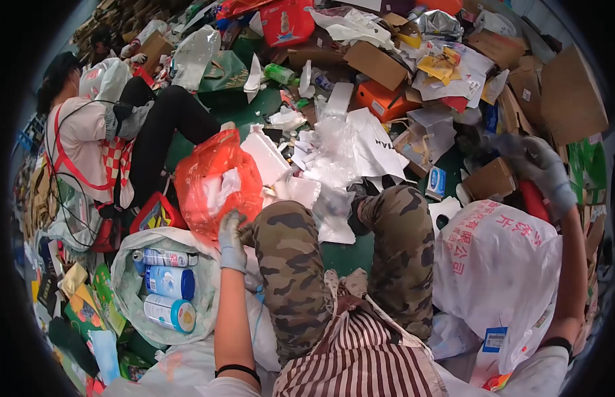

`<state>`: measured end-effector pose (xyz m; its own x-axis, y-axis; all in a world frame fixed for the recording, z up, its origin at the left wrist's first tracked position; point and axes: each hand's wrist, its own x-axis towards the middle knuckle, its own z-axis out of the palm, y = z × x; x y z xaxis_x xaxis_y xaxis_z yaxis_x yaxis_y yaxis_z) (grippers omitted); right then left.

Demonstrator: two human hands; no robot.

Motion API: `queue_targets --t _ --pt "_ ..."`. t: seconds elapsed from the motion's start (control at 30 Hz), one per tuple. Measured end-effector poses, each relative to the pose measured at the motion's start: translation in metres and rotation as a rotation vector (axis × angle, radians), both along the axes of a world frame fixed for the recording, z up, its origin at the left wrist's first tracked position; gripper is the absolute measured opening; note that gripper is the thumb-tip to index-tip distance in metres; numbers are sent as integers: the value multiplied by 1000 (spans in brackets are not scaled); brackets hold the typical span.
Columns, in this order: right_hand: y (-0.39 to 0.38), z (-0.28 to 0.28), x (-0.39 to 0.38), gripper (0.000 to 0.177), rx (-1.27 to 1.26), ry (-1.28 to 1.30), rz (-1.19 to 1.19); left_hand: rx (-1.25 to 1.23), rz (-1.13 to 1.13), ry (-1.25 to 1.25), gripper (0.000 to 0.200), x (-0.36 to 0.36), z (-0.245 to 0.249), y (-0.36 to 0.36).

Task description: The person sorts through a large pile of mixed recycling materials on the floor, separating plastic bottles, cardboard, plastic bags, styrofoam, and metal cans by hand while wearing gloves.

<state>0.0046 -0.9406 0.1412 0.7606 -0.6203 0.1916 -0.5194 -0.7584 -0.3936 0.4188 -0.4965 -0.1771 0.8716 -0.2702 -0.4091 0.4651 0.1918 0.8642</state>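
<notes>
My left hand (233,240), in a pale glove, is at the lower edge of a red plastic bag (218,182), beside my left knee. Its fingers are bent, and whether they grip the bag is unclear. Out to the right, my gloved right hand (542,165) is raised near a cardboard box (491,180), with its fingers curled by something dark and blurred. Under my right arm stands a white bag with red print (496,258). Left of my left forearm, an open white sack (132,291) holds several cans, among them a blue and white one (168,282).
Another person (82,142) sits at the left. Mixed waste is heaped ahead: an orange box (383,100), a green bottle (280,73), white foam (262,155), a large cardboard piece (572,96) and a blue and white pack (436,182). Green floor (362,255) shows between my legs.
</notes>
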Motion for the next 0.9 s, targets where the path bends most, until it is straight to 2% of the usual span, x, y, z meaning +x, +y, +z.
queue_targets --t 0.03,0.07,0.1,0.13,0.17,0.23,0.3,0.37,0.43,0.47,0.5,0.53,0.57,0.6,0.63,0.67,0.7,0.73,0.8,0.83,0.9 --pt "-3 -33 43 47 351 -117 78 16 -67 28 41 4 -38 4" --pt "12 -47 94 55 69 179 165 31 -132 57 41 8 -81 8" --pt "8 -86 127 65 -102 286 276 28 -111 36 44 0 -130 16" --pt "17 -117 166 71 -61 395 311 100 -114 82 48 0 -158 14" --pt "16 -162 199 78 -149 493 421 169 -117 130 53 -1 -187 12" --pt "30 -233 260 95 -78 599 503 463 -192 387 65 1 -219 4" --pt "44 -311 309 103 -83 649 567 368 -122 512 80 13 -196 -14" --pt "71 -356 346 110 -86 777 559 279 -53 639 96 40 -174 -43" --pt "77 -396 372 105 -112 815 559 221 26 506 102 99 -203 -54" --pt "68 -421 377 101 -40 811 500 153 58 372 98 125 -181 -68" --pt "54 -452 383 96 32 808 437 30 -4 319 96 165 -191 -64" --pt "40 -474 386 91 101 806 367 -115 89 407 94 205 -200 -63" --pt "17 -485 387 84 195 774 332 -156 205 350 97 238 -206 -65" --pt "-8 -493 381 78 285 739 293 -113 207 221 100 245 -172 -85" --pt "-33 -520 361 69 271 399 153 -100 207 205 101 256 -161 -92" --pt "-56 -500 360 64 436 292 7 -125 330 324 84 257 -143 -104" --pt "-81 -486 354 63 769 124 -208 -149 455 439 67 251 -133 -118" --pt "-103 -480 337 66 429 -95 -220 -192 463 476 68 238 -138 -123" --pt "-182 -512 285 75 299 -205 -538 -289 478 539 69 194 -141 -125" --pt "-205 -509 267 73 233 -390 -622 -151 467 460 70 162 -137 -145" --pt "-217 -480 261 71 -30 -480 -755 223 254 142 61 99 -117 -188"
